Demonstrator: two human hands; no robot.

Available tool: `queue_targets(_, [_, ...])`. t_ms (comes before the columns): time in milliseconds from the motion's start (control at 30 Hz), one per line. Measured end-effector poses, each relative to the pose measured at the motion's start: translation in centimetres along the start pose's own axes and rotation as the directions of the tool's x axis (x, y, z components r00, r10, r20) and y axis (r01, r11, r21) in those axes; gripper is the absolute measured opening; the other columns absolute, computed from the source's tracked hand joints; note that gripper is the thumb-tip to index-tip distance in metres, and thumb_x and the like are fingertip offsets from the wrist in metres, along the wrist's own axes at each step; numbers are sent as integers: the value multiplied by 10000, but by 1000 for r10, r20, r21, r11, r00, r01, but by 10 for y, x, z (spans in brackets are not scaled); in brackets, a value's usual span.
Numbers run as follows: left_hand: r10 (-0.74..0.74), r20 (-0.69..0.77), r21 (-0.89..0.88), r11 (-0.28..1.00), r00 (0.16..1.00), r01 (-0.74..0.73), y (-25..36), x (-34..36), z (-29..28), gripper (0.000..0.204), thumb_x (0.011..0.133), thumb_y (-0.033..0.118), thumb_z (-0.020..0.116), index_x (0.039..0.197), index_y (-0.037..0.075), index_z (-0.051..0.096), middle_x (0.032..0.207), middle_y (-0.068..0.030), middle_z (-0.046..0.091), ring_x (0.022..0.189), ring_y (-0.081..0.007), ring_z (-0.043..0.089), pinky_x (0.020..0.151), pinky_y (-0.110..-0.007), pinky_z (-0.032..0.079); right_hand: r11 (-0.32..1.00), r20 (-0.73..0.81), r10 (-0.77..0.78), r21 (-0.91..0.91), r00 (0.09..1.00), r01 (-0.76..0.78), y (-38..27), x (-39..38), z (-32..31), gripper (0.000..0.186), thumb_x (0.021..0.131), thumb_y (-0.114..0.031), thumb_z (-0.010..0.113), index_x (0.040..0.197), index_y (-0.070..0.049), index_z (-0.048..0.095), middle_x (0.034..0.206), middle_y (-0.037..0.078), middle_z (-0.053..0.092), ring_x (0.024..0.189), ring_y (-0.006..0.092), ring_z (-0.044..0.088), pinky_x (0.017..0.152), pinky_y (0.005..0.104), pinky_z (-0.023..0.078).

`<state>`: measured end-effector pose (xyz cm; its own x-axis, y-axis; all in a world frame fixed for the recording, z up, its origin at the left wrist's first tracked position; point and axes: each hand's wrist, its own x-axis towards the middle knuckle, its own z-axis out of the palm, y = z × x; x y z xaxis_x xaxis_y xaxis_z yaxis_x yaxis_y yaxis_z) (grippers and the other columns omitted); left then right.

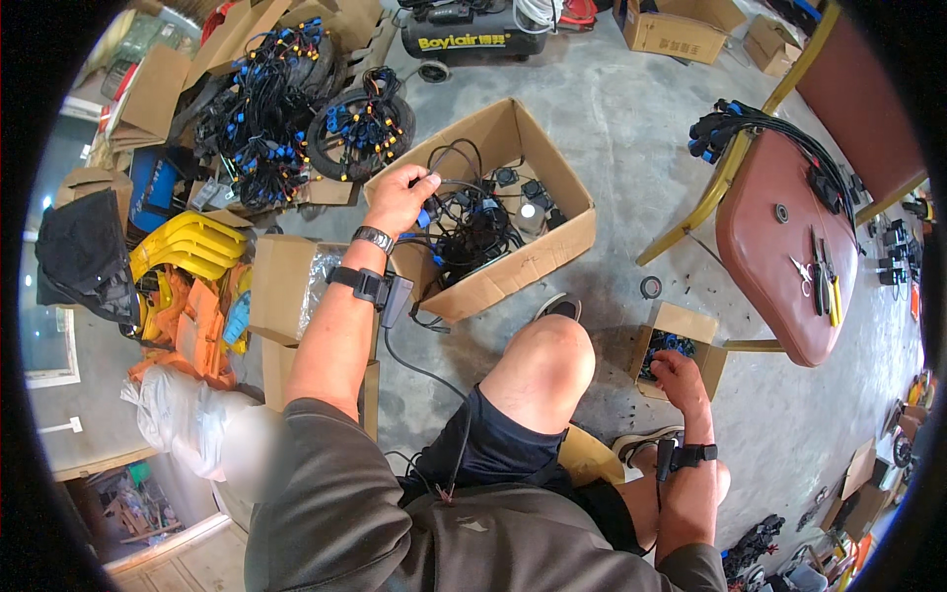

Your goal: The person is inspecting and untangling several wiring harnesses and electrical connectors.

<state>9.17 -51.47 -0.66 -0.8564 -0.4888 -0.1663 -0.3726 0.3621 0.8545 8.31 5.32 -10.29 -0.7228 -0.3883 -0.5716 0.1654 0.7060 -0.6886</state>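
My left hand [399, 200] is above the left side of a large open cardboard box [523, 281]. Its fingers are pinched on a black cable [460, 148], which loops over the box. A small blue connector hangs just below that hand. Inside the box lie a tangle of black cables [478, 232] and several small dark square parts [533, 189]. My right hand [681, 381] hovers at a small open cardboard box [681, 318] holding blue and black connectors [671, 344]. Its fingers are curled together, and whatever lies between them is too small to name.
A brown padded chair [764, 237] to the right carries pliers [819, 276], small scissors [804, 275] and a cable bundle. A black tape roll [651, 287] lies on the floor. Wire harness piles [261, 118] and an air compressor [473, 35] stand at the back.
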Motion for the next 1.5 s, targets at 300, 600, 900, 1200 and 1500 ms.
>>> queue_targets(300, [-35, 53, -280, 959, 998, 48, 4, -2, -2, 171, 983, 236, 689, 972, 68, 715, 862, -11, 720, 708, -86, 630, 615, -261, 504, 1000, -12, 10, 16, 1000, -10, -6, -2, -2, 283, 961, -148, 669, 1188, 21, 667, 854, 67, 694, 669, 126, 625, 629, 289, 518])
queue_targets(600, [-64, 79, -379, 921, 995, 89, 11, -6, -5, 191, 987, 234, 673, 1028, 52, 715, 868, -48, 735, 747, -124, 684, 624, -275, 533, 999, -28, 4, 55, 1000, -3, -9, -4, -1, 271, 963, -152, 670, 1175, 18, 672, 853, 63, 695, 670, 124, 623, 625, 289, 521])
queue_targets(900, [-110, 72, -383, 915, 991, 129, 26, -11, -4, 236, 980, 204, 681, 1134, 26, 701, 895, -67, 732, 763, -152, 703, 652, -292, 568, 998, -39, -8, 69, 999, 10, -12, -5, -2, 280, 959, -163, 667, 1172, 19, 678, 825, 62, 691, 668, 120, 624, 625, 290, 521])
queue_targets(1200, [-98, 1, -371, 924, 995, 91, 16, -50, -88, 221, 971, 164, 692, 1114, -4, 681, 872, -94, 726, 739, -191, 715, 669, -322, 594, 996, -37, 11, 94, 999, -7, -9, -7, -4, 271, 955, -204, 672, 1149, -16, 689, 859, 119, 731, 732, 185, 699, 694, 339, 555])
queue_targets(1500, [-272, -118, -103, 960, 955, 261, 13, -100, -181, 186, 931, 158, 728, 1059, 30, 693, 835, -44, 695, 628, -170, 681, 567, -303, 552, 995, -67, -12, 102, 998, 18, -9, -5, 0, 263, 953, -195, 675, 1135, -4, 687, 867, 123, 737, 730, 178, 697, 680, 336, 554])
